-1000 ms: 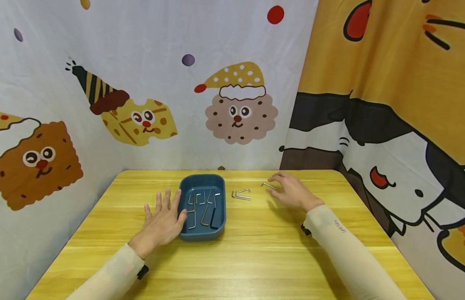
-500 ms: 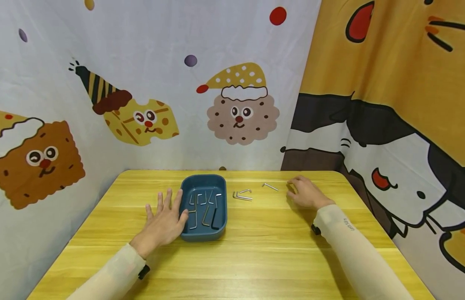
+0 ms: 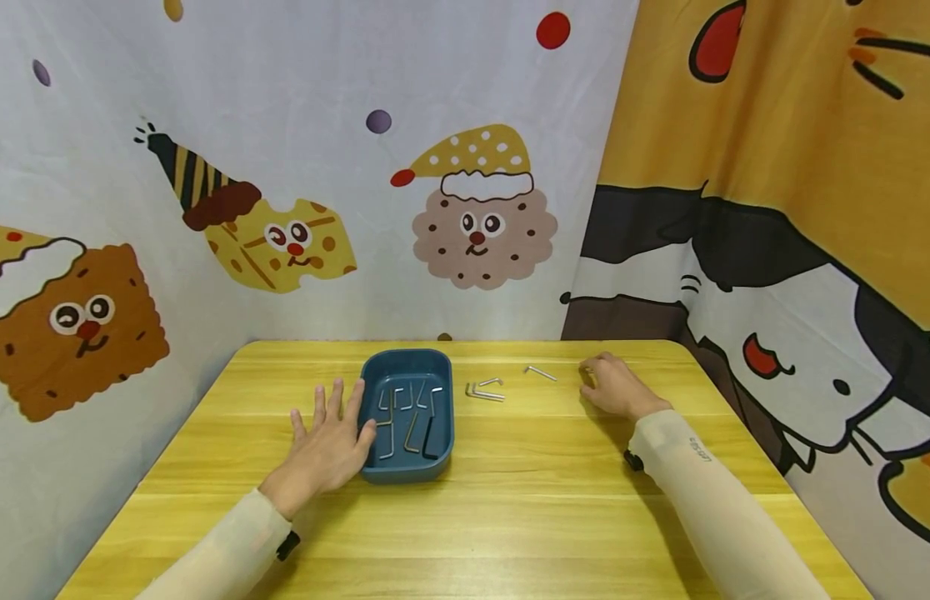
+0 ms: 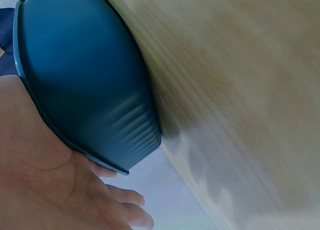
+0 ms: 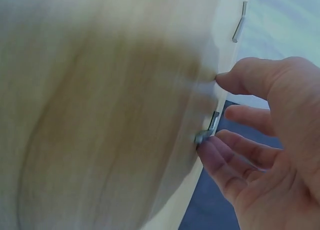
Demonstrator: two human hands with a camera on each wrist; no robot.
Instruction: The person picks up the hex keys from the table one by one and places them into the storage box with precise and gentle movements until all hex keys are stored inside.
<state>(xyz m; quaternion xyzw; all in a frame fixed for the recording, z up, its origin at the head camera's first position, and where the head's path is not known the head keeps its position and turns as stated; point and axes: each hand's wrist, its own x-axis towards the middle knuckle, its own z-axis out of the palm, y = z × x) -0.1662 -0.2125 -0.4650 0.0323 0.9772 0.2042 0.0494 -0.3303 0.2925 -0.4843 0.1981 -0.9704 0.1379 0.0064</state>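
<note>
In the head view a blue tray (image 3: 405,473) holds several hex keys (image 3: 411,433), most silver and one black. My left hand (image 3: 326,446) lies along its left side with fingers spread straight, the thumb at the rim; the left wrist view has the palm against the tray wall (image 4: 85,80). My right hand (image 3: 618,387) is low over the table at the right. Under it, the right wrist view has a small silver hex key (image 5: 214,121) at the fingertips, the thumb apart from it. This key is mostly hidden in the head view.
Left of my right hand lies a single silver hex key (image 3: 541,373). Several more hex keys (image 3: 486,395) form a small group just right of the tray. A patterned curtain (image 3: 465,75) hangs behind the wooden table (image 3: 510,533).
My right hand has moved right, away from the single silver hex key, which stays on the table. Over the last half second it barely shifts. The left hand and tray stay in place.
</note>
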